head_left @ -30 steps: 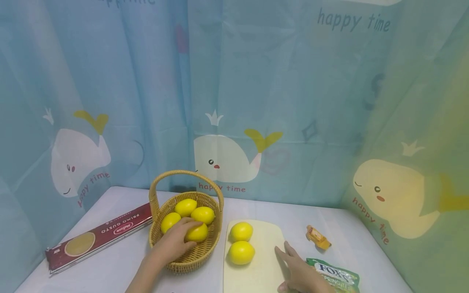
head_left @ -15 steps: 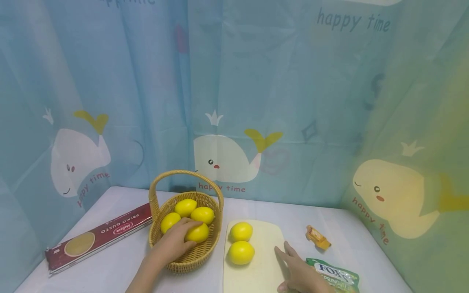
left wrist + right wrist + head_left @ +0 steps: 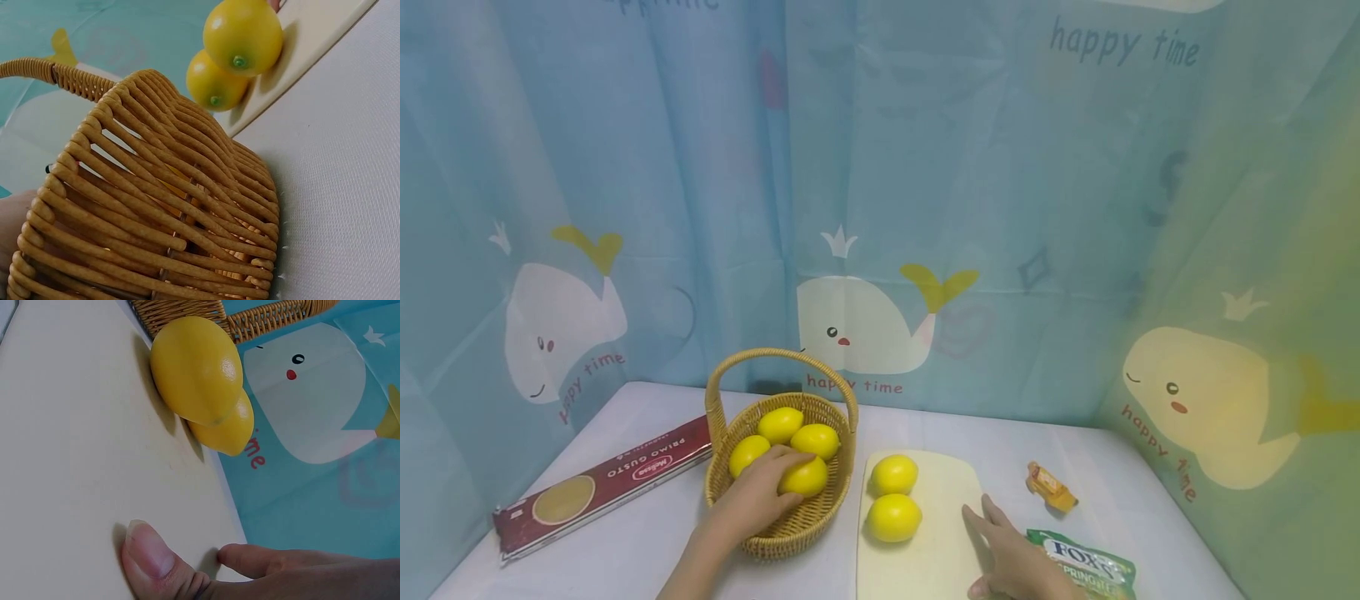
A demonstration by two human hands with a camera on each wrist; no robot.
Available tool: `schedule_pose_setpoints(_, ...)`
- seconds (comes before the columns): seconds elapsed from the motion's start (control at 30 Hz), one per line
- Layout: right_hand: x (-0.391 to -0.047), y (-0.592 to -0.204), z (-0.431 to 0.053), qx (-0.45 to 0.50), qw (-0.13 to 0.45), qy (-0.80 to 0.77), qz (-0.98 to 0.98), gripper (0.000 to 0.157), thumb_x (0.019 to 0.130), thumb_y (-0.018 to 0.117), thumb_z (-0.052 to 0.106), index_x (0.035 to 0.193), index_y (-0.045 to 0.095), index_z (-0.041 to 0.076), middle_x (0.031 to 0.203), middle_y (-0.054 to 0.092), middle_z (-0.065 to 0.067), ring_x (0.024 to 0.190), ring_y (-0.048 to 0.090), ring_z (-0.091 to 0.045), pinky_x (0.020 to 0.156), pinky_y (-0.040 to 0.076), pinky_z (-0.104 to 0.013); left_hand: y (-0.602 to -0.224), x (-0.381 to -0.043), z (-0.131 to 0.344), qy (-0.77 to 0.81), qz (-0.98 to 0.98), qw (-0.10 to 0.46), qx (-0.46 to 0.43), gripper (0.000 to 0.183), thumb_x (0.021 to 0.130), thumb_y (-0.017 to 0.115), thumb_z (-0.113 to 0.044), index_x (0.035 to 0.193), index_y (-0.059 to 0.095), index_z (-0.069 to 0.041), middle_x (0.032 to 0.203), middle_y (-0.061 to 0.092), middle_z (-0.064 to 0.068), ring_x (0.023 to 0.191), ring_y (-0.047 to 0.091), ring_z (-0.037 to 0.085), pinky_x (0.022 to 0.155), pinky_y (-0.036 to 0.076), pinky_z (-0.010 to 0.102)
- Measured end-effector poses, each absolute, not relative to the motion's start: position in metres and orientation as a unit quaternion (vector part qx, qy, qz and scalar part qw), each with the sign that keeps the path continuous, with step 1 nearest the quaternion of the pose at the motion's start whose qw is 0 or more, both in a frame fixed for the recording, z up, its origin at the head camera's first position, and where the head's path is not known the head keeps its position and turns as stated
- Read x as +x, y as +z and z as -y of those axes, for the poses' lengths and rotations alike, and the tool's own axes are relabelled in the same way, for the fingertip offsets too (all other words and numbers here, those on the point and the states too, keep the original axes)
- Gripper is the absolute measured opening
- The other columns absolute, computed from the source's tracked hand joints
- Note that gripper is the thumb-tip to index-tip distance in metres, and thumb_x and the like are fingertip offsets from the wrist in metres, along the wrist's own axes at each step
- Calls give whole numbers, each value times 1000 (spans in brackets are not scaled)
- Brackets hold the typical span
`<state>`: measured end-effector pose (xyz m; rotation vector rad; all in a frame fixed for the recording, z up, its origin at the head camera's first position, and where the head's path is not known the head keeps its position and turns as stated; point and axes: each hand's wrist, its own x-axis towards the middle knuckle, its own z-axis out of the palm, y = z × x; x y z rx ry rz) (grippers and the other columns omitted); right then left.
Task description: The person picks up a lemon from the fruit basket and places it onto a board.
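Gripping a lemon [image 3: 805, 477] at the basket's [image 3: 820, 517] five o'clock side, the left hand [image 3: 752, 500] risked tipping it, while the flat right hand [image 3: 1015, 558] pressed the cutting board [image 3: 940, 533] on the counter [image 3: 647, 542].

Basket [image 3: 820, 508] woven wicker, ribbed. Lemons [image 3: 892, 517] smooth, slightly glossy; cutting board [image 3: 936, 542] matt plastic. Counter [image 3: 647, 533] fine-textured white cloth; candy bag [image 3: 1090, 567] glossy foil.

A glossy yellow lemon [image 3: 805, 477] lies in the wicker basket [image 3: 820, 512], nearest the cream cutting board [image 3: 936, 542].
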<state>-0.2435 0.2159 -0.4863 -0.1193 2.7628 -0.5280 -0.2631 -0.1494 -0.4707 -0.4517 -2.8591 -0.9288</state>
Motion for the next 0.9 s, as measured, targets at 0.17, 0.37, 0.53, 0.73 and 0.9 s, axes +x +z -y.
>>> schedule_pose_setpoints(0.17, -244, -487, -217, -49, 160, -184, -969, 106, 48, 85, 36, 143, 42, 13, 152, 20, -29, 132, 32, -52, 100, 37, -65, -470, -263, 149, -307, 939, 55, -145, 48, 83, 71, -20, 129, 58, -23, 129, 55, 1, 120, 53, 26, 103, 44, 50)
schedule_pose_setpoints(0.37, -247, -489, -216, -37, 168, -171, -970, 107, 47, 84, 39, 143, 43, 15, 152, 22, -28, 131, 34, -51, 98, 39, -64, -470, -264, 148, -304, 940, 62, -144, 49, 83, 72, -23, 130, 58, -24, 130, 55, 1, 120, 53, 26, 103, 45, 50)
schedule_pose_setpoints(0.53, -247, -490, -217, -36, 166, -173, -970, 108, 47, 84, 38, 143, 43, 15, 152, 21, -28, 131, 33, -51, 98, 39, -65, -468, -264, 147, -306, 939, 65, -143, 50, 83, 71, -25, 131, 57, -26, 133, 54, 3, 122, 52, 27, 104, 44, 51)
schedule_pose_setpoints(0.73, -247, -489, -216, -34, 168, -179, -969, 108, 46, 84, 38, 143, 42, 15, 153, 21, -28, 131, 33, -52, 98, 39, -65, -468, -262, 147, -311, 937, 70, -144, 50, 83, 72, -28, 131, 57, -28, 134, 54, 3, 122, 52, 27, 104, 44, 51)
schedule_pose_setpoints(0.9, -246, -488, -216, -36, 165, -180, -969, 108, 47, 85, 38, 143, 42, 15, 153, 21, -28, 132, 32, -52, 98, 38, -65, -468, -262, 147, -315, 935, 72, -145, 52, 83, 72, -32, 132, 56, -31, 135, 53, 3, 123, 51, 27, 104, 43, 51)
